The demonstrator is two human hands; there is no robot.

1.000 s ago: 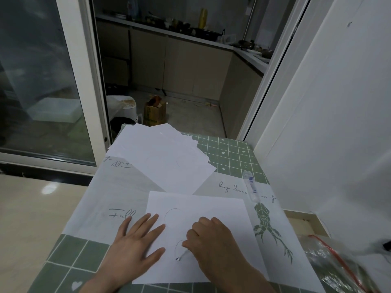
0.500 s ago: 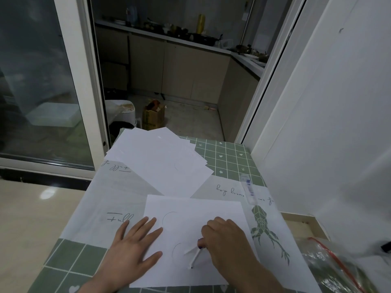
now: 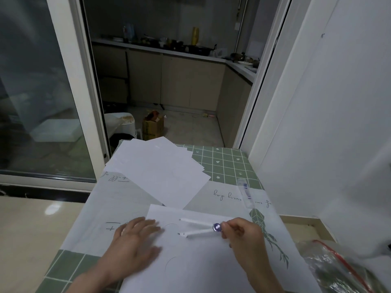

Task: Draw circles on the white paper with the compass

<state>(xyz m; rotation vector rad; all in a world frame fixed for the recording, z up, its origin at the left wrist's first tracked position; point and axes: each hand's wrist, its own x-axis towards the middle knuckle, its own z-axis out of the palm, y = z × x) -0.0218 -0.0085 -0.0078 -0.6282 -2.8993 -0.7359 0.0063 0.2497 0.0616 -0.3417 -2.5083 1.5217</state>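
The white compass (image 3: pixel 198 228), legs spread toward nine o'clock, is pinched at its hinge by the right hand (image 3: pixel 243 235), while the white paper (image 3: pixel 201 261) is pressed by the flat, open left hand (image 3: pixel 135 244).

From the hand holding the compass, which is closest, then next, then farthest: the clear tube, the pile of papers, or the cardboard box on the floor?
Measured from the right hand in the head view:
1. Clear tube, just beyond the hand, by the table's right edge.
2. Pile of papers, farther up the table and to the left.
3. Cardboard box, on the kitchen floor past the table.
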